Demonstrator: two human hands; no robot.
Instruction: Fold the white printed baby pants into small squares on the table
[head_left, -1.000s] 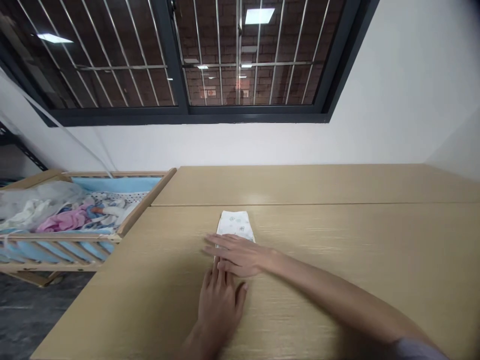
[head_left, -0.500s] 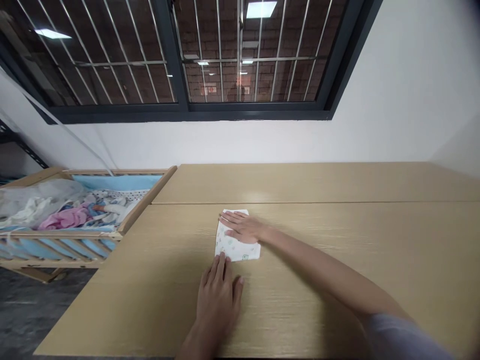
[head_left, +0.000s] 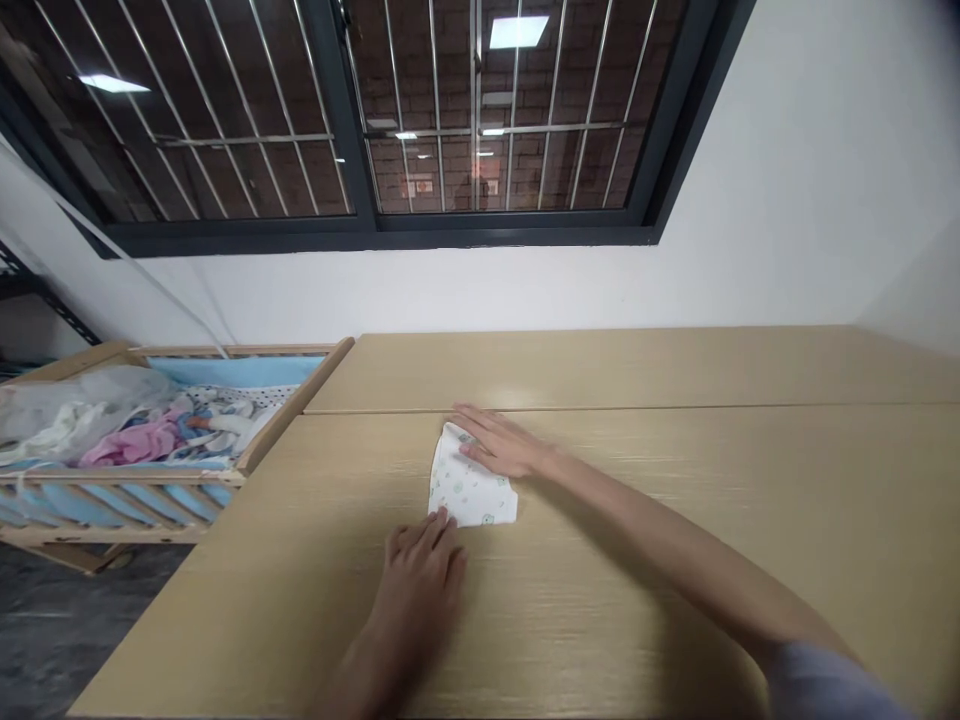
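Note:
A small folded white cloth [head_left: 469,492] with a tiny green print lies flat on the wooden table [head_left: 600,560]. Across its top right part rests my right hand [head_left: 502,445], palm down with fingers stretched out to the left; it covers the cloth's upper right corner. My left hand [head_left: 424,570] is at the near left corner, fingertips touching or just beside the cloth's lower edge. Its fingers are extended and slightly bent, and the wrist is blurred. I see nothing held in either hand.
To the left stands a wooden crib [head_left: 247,465] with blue lining, holding a pink cloth [head_left: 139,440] and other crumpled fabrics. A seam crosses the table toward its back. Behind are a white wall [head_left: 450,290] and a dark-framed barred window [head_left: 367,230].
My right hand has slid up toward the cloth's far edge, uncovering more of the print. My left hand has drawn slightly down and left. The cloth's upper edge looks less square.

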